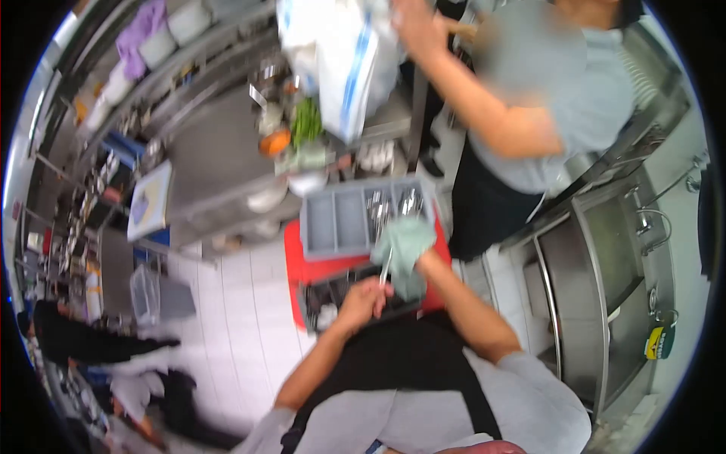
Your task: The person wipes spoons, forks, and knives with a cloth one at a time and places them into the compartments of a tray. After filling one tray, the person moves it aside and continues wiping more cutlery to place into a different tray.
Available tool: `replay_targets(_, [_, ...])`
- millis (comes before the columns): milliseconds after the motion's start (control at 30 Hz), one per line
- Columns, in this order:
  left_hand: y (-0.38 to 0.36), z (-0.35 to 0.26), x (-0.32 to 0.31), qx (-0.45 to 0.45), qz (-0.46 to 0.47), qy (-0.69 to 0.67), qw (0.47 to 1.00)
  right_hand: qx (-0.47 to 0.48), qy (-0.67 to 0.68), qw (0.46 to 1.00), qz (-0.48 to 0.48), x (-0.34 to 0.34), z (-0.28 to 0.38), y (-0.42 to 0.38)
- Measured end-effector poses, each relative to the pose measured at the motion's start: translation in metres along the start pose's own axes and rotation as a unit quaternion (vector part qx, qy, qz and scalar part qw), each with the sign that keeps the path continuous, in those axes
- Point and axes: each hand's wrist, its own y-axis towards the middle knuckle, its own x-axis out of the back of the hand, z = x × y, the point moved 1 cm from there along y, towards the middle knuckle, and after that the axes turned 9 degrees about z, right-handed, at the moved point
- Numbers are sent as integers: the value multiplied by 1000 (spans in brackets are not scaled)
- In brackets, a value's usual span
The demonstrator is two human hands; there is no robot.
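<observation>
My left hand [364, 301] grips a thin silver piece of cutlery [388, 266] by its lower end; its kind is hidden, because the upper end runs into a pale green cloth [408, 240]. That cloth is bunched in my right hand [428, 262], whose fingers are mostly covered by it. Just beyond the cloth is a grey divided cutlery tray [319, 198], with silver cutlery [378, 208] in its right-hand compartments. Below my hands sits a dark divided bin [309, 310], partly hidden by my left hand. Both containers rest on a red surface [296, 261].
A co-worker [529, 181] stands close ahead on the right, near a white blue-striped bag or cloth [340, 68]. A steel counter [219, 144] carries greens [306, 121] and bowls. Steel sinks [582, 280] line the right; another person [136, 386] is at lower left.
</observation>
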Motion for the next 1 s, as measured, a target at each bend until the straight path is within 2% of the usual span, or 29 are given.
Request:
replay_targets(33, [-1,-9,0,9,-13,-28,999,13,24,997,-79,-11,-3,5])
replay_targets(67, [0,-12,4,-21,-6,-11,1000,-27,125,989,-72,-26,-4,6])
replay_targets(100, [2,-22,4,-10,-11,-38,999,-54,335,938,-64,-23,9,-2])
replay_targets(133, [1,-27,3,-7,-13,-61,998,-70,587,801,-96,-19,23,-9])
replay_targets(167, [-1,-17,2,-1,-14,-75,997,-94,743,646,-148,-15,36,-16])
replay_targets(200, [3,-10,4,-3,-12,-84,996,-124,842,497,-169,-22,34,-20])
replay_targets(300, [-1,6,-14,-3,4,-114,994,-92,814,569,-66,-26,6,-22])
replay_targets(400, [9,14,-24,-26,-8,-104,994,-129,836,500,-185,-37,24,-13])
replay_targets(467, [17,21,-22,-41,-43,-98,993,-171,819,539,-100,-43,39,-24])
replay_targets(533, [21,30,-12,-28,-56,-33,997,-212,794,569,-12,-50,53,-36])
replay_targets(567, [24,31,-8,-23,-61,0,998,-170,749,641,12,-49,46,-39])
replay_targets(667, [9,-4,10,73,48,206,975,-191,790,579,-69,-63,30,-49])
replay_targets(700, [9,-8,19,75,9,213,974,-149,633,759,20,-67,19,-44])
replay_targets(733, [11,-12,28,75,-41,214,973,-93,433,894,70,-71,8,-39])
replay_targets(767, [18,-13,33,27,-107,197,974,-73,278,945,155,-60,19,-36])
replay_targets(800, [27,-12,36,-21,-172,179,968,-49,113,964,234,-53,29,-36])
replay_targets(833, [40,2,43,-30,-166,161,972,-39,95,949,298,-51,38,-36])
replay_targets(867, [57,28,56,-41,-160,143,976,-92,244,927,268,-66,35,-47])
replay_targets(900, [73,49,67,-56,-154,127,978,-142,386,882,229,-91,26,-66])
replay_targets(1000, [100,86,84,-34,-238,64,969,-203,601,754,167,-120,10,-99])
